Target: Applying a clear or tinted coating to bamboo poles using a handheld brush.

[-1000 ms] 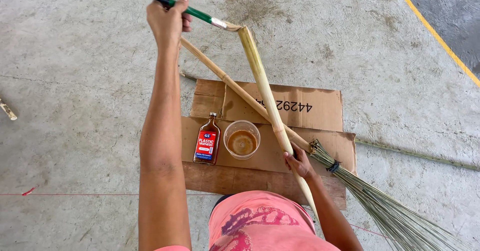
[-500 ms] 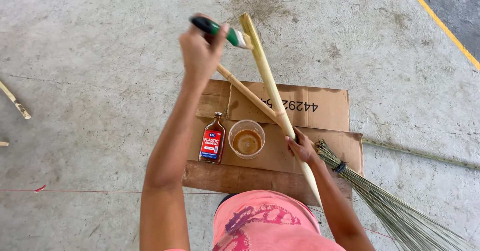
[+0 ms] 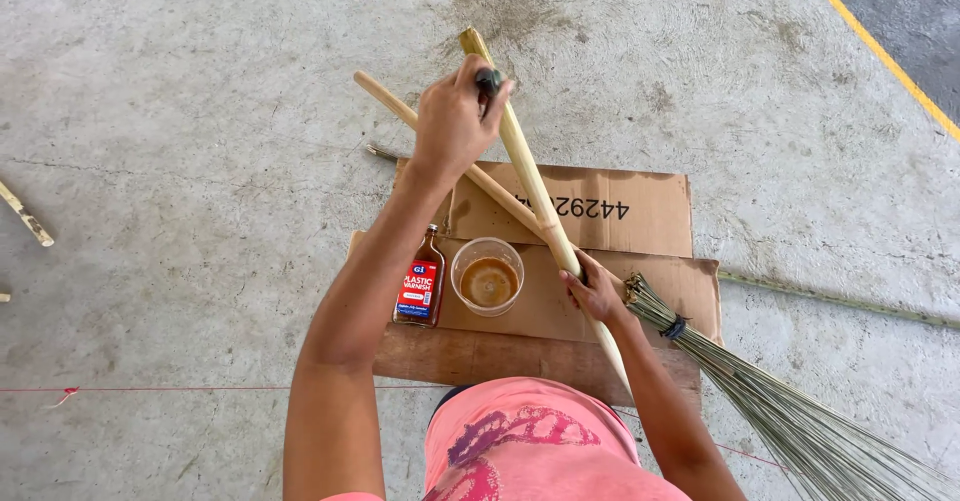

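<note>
The pole (image 3: 530, 176), pale bamboo, slants up from the person's lap over the cardboard (image 3: 600, 211), its far end out above the concrete floor (image 3: 200, 161). The left hand (image 3: 455, 121) is clenched around a dark-handled brush (image 3: 488, 81), pressing it against the pole's upper part; the bristles are hidden. The right hand (image 3: 595, 291) grips the pole lower down. No gloss tells coated from bare wood, so how much is varnished I cannot tell. A cup (image 3: 487, 276) of brown liquid, seemingly part full, and a small bottle (image 3: 420, 283) stand just beside each other. A second stick (image 3: 430, 136) crosses beneath, running to a broom head (image 3: 780, 401).
</note>
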